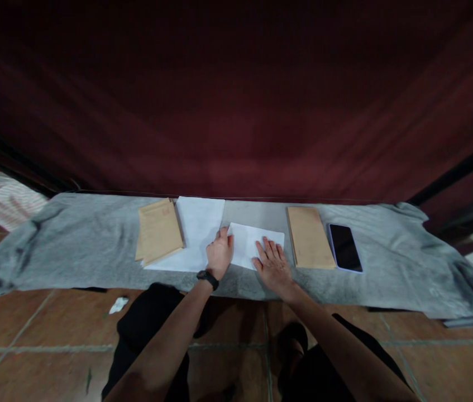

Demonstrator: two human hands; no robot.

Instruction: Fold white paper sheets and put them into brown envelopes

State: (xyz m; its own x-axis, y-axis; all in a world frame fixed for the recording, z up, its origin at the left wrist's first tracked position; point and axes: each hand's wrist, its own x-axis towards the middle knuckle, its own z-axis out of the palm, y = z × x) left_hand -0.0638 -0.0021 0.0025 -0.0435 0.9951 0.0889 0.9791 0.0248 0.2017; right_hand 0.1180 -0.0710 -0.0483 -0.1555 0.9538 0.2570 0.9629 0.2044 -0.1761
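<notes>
The left hand (219, 255) was curled up at the left edge of a small white paper (244, 241). Its thumb and fingers were close together, but I could not tell if they pinched the paper or just pushed down on it. The right hand (276, 269) lay flat, with its fingers a little spread, on the right part of that same paper. The small paper was between the two hands, on a long gray cloth (94, 240).

A black watch (208, 278) was on the left wrist. Just to the left of the left hand were bigger white sheets (200, 223). Some brown envelopes (161, 231) sat partly on top of the sheets, and they were not lined up.

On the other side, near the right hand, was a neat brown stack (309, 237). A phone (345, 247) with a dark screen and a light purple edge lay just beside it.

Behind the cloth was something big and dark red (236, 123). Below was a brown tile floor (228, 368), with a white scrap (119, 305) on it.
</notes>
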